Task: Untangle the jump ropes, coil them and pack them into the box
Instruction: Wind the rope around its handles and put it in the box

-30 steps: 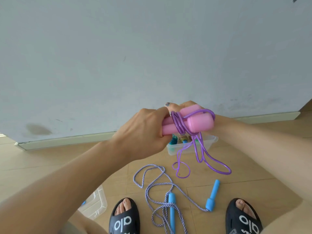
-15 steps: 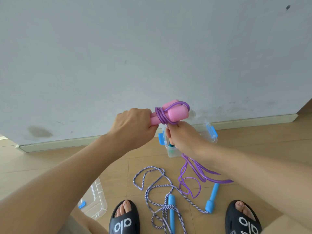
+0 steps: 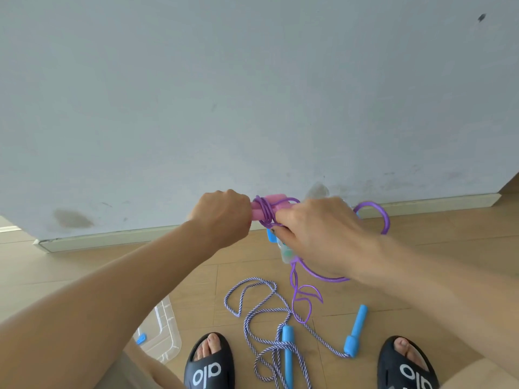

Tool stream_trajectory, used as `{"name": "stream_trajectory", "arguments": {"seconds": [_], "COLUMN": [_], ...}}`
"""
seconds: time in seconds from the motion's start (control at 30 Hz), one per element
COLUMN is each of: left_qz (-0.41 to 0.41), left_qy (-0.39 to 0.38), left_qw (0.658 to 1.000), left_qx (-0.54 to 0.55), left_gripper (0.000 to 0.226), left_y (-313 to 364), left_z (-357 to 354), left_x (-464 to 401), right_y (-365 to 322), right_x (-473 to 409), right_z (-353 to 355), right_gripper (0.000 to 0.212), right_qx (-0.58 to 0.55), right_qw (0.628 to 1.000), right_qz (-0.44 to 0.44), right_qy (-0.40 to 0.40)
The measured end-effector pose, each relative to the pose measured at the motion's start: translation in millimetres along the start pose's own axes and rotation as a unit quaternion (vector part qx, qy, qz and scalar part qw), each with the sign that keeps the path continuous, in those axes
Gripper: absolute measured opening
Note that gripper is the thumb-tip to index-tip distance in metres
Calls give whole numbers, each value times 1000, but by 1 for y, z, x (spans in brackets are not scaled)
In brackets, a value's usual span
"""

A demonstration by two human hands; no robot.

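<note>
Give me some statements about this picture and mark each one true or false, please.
1. The left hand grips the pink handles. True.
2. The purple rope is fully coiled, with no loose part. False: some turns go around the handles, but loops still hang down to the floor.
3. The striped rope with blue handles lies on the floor. True.
4. The striped rope is packed in the box. False: it lies loose between the slippers.
5. The right hand is empty and open. False: it holds the purple rope beside the handles.
</note>
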State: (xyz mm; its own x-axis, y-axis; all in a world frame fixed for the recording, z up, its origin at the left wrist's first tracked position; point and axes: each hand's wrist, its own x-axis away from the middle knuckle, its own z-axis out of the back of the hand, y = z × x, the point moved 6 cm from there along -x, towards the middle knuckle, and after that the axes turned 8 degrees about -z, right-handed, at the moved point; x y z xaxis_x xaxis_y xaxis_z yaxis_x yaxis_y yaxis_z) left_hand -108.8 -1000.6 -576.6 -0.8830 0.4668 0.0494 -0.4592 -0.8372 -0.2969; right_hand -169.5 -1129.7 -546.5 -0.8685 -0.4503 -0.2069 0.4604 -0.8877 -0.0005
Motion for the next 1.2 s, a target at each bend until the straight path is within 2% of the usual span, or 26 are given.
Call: {"name": "stream_trajectory", "arguments": {"seconds": [0.07, 0.23, 0.33, 0.4, 0.5, 0.6, 0.7, 0.8, 0.87, 0.93, 0.97, 1.03, 1.07, 1.17, 1.2], "left_qz": [-10, -24, -71, -90, -110, -132, -144, -173, -189, -201, -202, -177, -146, -20, 26], "left_qy": [-22, -59, -51, -47, -49, 4, 51, 44, 41, 60, 75, 108, 119, 152, 160], "left_qw": [1000, 998, 996, 995, 993, 991, 988, 980, 964, 930, 911, 880, 868, 810, 788], "left_qx": [-13, -1, -12, -9, 11, 9, 32, 93, 182, 301, 352, 428, 460, 566, 594], "left_gripper": [15, 19, 38, 54, 74, 84, 86, 79, 72, 66, 61, 48, 45, 47, 46], "left_y": [6, 23, 35, 42, 57, 59, 53, 46, 37, 28, 23, 15, 10, -11, -21], "left_z": [-5, -11, -6, 1, 14, 27, 35, 39, 44, 50, 52, 56, 57, 55, 51], "left_x": [1, 5, 9, 14, 21, 26, 30, 31, 32, 35, 36, 38, 37, 30, 27], "right_y": [5, -4, -3, 7, 21, 33, 44, 52, 56, 61, 65, 66, 65, 64, 60], "right_x": [-5, -17, -28, -38, -52, -59, -58, -56, -56, -53, -50, -41, -36, -26, -25], "right_z": [6, 10, 19, 25, 13, -5, -10, -20, -23, -25, -29, -39, -43, -51, -55], "right_gripper": [35, 56, 52, 48, 59, 66, 69, 70, 76, 76, 67, 35, 34, 71, 75], "right_qx": [88, 132, 98, 46, 15, 10, -63, -127, -178, -248, -292, -361, -374, -357, -356], "right_qw": [994, 977, 970, 974, 989, 999, 998, 989, 978, 957, 941, 914, 912, 917, 915], "right_qz": [51, 111, 126, 117, 97, 47, -1, -33, -65, -121, -147, -162, -153, -170, -178], "right_qy": [38, 124, 181, 190, 112, 10, -20, -62, -85, -92, -88, -83, -72, -56, -60]}}
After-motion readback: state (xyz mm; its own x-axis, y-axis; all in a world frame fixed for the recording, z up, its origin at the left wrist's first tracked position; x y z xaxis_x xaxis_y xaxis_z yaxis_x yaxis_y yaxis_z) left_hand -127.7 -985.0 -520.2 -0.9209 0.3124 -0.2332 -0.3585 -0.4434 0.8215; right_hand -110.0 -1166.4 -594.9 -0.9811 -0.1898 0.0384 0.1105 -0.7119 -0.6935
